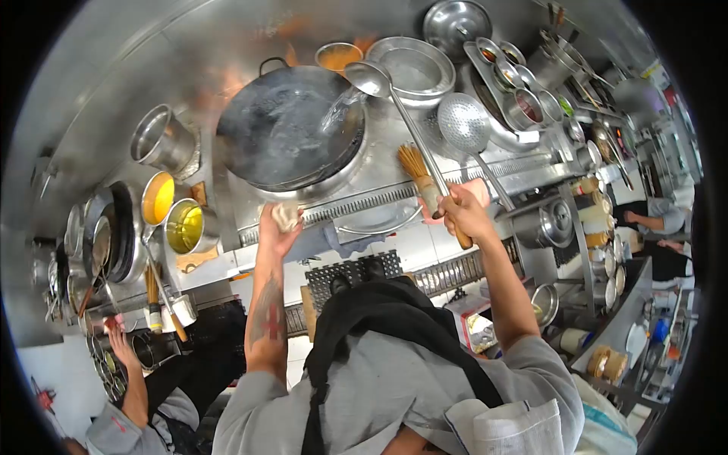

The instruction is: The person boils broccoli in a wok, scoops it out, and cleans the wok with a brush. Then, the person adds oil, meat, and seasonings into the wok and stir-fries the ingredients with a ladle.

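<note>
My left hand is closed round a folded beige cloth, near the front edge of the stove and below the large black wok. My right hand grips the long handle of a steel ladle. The ladle's bowl is tilted over the wok's right rim, and water streams from it into the wok. A bamboo wok brush lies alongside the ladle handle, its lower end at my right fingers; I cannot tell whether they hold it too. Steam hangs over the wok, and flames show behind it.
A perforated skimmer and a steel basin are at the right. Sauce containers stand farther right. At left are a steel pot and a pot of yellow liquid. A co-worker's hand is at lower left.
</note>
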`<state>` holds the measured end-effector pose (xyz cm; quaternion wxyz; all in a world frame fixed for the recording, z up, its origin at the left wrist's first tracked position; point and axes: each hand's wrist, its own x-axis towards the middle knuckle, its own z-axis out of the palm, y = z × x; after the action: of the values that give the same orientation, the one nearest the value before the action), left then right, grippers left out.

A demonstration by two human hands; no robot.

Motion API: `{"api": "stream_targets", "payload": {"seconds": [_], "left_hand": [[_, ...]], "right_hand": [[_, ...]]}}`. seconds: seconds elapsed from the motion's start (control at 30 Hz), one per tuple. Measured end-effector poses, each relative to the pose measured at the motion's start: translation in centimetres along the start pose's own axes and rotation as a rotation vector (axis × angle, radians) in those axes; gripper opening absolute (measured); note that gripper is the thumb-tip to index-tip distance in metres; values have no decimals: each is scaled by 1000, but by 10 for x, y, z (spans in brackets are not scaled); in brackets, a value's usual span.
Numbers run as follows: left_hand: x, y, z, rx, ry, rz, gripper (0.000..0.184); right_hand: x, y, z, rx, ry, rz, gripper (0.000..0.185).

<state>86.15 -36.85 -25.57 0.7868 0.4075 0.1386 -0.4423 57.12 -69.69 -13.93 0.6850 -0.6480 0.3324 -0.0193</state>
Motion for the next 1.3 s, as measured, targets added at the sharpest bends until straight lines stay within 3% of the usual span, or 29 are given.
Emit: {"api": "stream_targets", "payload": {"seconds": [0.03,0.13,0.3,0.37,0.43,0.5,0.53,0.6,0.67,0.73,0.83,0.9,0.93,1.0,1.1,1.17,1.23,1.27,1.3], "left_hand": [[-13,-7,-16,7,-4,-20,38],[-57,-25,-44,26,-53,-79,41],[-98,-32,-38,60,1,-149,49],[-96,-32,-30,74,-39,-177,51],[-89,-30,-18,117,-119,-142,52],[-75,-23,-6,112,-95,-135,54],[-64,-16,-4,104,-109,-115,54],[-45,-3,15,50,-96,-99,57],[-39,11,44,19,-51,-103,58],[-22,22,61,-36,14,-117,57],[37,22,55,-31,28,-126,50],[64,15,55,-54,91,-97,45],[71,15,51,-70,148,-65,40],[50,15,66,-108,171,-41,35],[77,2,40,-87,98,24,24],[77,-4,48,-82,212,116,23],[81,-10,52,-77,197,65,24],[78,-18,61,-101,208,91,23],[74,-24,70,-123,217,116,22]], "right_hand": [[2,26,-5,1,27,13,44],[-5,98,-12,-850,438,-274,50],[2,156,-23,-907,498,-61,46],[23,184,-31,-1103,580,-33,45],[45,138,-25,-1200,491,-58,44],[86,130,-12,-921,675,-125,48],[115,131,-12,-930,458,27,49],[138,112,-10,-928,250,163,50],[139,68,-15,-1169,-55,-56,54],[91,-24,-6,-903,10,98,62],[43,-97,6,-825,-10,-2,67],[49,-103,32,-763,294,-707,64],[57,-98,44,-756,280,-713,64],[83,-83,62,-1154,244,-654,63],[125,-100,52,-1305,-2,-783,57],[144,-164,86,-1341,-137,-785,47],[176,-183,128,-1297,-614,-685,34],[213,-162,157,-1238,-719,-744,31],[226,-177,200,-1278,-717,-365,29]]}}
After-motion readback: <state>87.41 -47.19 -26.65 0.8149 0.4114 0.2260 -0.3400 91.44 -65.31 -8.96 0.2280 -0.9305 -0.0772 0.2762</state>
